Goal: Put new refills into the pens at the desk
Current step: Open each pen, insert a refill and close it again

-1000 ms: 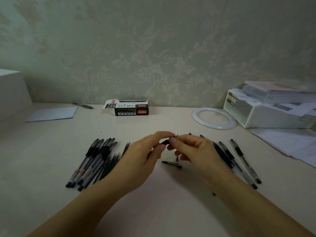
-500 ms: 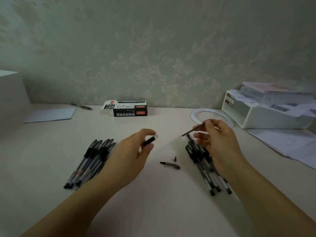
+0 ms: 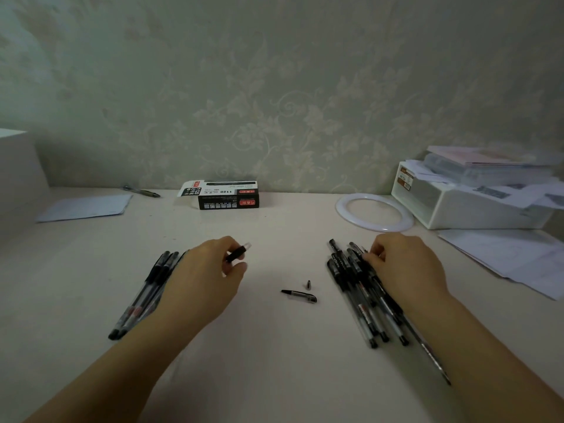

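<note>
Pen barrel (image 3: 236, 254) in left hand (image 3: 204, 279)

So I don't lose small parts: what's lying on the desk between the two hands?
In the head view, a pen cap and a small pen tip lie between the left hand and right hand.

Two hands (image 3: 210, 270); one box (image 3: 225, 195)

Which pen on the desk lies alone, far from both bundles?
The pen near the back wall, beside the sheet of paper at the far left. All other pens lie in bundles close to the hands.
</note>
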Motion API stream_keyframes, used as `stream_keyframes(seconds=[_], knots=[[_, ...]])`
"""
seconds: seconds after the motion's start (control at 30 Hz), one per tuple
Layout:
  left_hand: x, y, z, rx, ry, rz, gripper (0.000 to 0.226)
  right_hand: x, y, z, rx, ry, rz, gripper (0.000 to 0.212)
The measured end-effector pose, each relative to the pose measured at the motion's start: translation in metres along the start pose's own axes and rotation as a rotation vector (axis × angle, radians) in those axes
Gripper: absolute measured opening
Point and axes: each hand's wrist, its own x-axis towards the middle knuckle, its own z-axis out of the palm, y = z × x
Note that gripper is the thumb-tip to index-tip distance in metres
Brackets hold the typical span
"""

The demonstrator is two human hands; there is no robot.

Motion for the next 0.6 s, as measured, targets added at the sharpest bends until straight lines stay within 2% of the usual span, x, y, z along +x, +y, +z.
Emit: stream_keyframes(seconds=[0.1,0.23,0.37,0.6], knots=[[0.003,-0.011,-0.010,0.163,-0.001,-0.097,0.010,0.000,0.000,0.000,-0.021,-0.027,0.007,0.016],[0.005,-0.022,-0.024,0.338,-0.104,-0.212,0.024,-0.002,-0.003,0.001,0.018,-0.003,-0.036,0.012],[0.002,-0.020,-0.027,0.337,-0.182,-0.218,0.031,-0.007,-0.015,-0.001,0.111,0.077,-0.126,0.013],[0.001,-0.018,-0.017,0.341,-0.236,-0.197,0.019,-0.016,-0.027,0.003,0.207,0.057,-0.220,0.013]])
